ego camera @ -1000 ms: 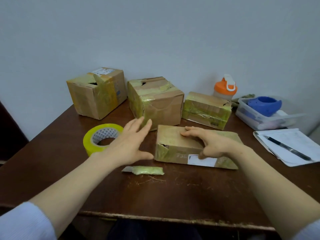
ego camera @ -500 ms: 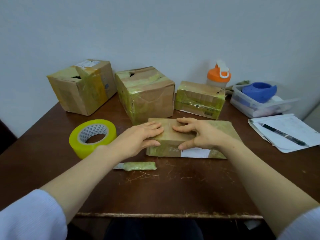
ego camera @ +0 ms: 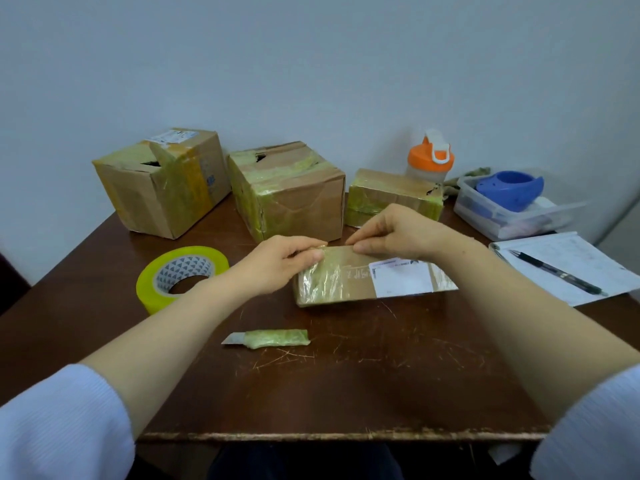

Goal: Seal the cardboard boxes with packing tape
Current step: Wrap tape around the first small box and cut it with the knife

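Flat cardboard box [ego camera: 374, 277] at middle of counter [ego camera: 381, 382]. Your left hand [ego camera: 277, 263] curls over far left corner; right hand [ego camera: 398, 233] pinches far edge. Risk: shallow pinch slips, box flops. Cutter [ego camera: 270, 338], blade bare, lies beside left forearm; reaching for tape roll [ego camera: 181, 275] could graze it.

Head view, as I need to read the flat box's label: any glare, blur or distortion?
Head view: soft, even light; glare on the tape over the flat box; its white label is too soft to read; the wide lens stretches the sleeves at the corners.
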`<move>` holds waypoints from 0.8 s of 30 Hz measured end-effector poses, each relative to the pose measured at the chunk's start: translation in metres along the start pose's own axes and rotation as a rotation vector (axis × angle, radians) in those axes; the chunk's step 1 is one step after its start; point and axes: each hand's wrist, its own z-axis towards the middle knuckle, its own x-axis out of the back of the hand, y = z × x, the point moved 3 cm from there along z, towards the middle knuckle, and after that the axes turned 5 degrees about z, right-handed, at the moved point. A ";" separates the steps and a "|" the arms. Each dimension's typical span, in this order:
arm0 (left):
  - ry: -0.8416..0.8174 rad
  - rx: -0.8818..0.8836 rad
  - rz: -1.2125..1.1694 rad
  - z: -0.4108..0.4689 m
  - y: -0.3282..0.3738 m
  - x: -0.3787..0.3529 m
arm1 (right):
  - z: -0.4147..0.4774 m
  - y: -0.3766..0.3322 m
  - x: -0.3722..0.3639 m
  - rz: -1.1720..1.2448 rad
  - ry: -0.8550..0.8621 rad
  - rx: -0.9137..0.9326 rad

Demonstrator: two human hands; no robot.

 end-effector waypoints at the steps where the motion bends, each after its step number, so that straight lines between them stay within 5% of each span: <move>1: 0.024 0.033 -0.071 0.002 -0.001 -0.001 | 0.003 0.000 -0.003 -0.071 0.038 0.000; 11: 0.224 0.194 -0.345 0.024 -0.013 -0.008 | 0.015 0.014 -0.056 -0.379 0.428 0.093; 24: 0.154 0.455 -0.457 0.038 -0.027 -0.004 | 0.044 0.008 -0.056 -0.375 0.167 -0.207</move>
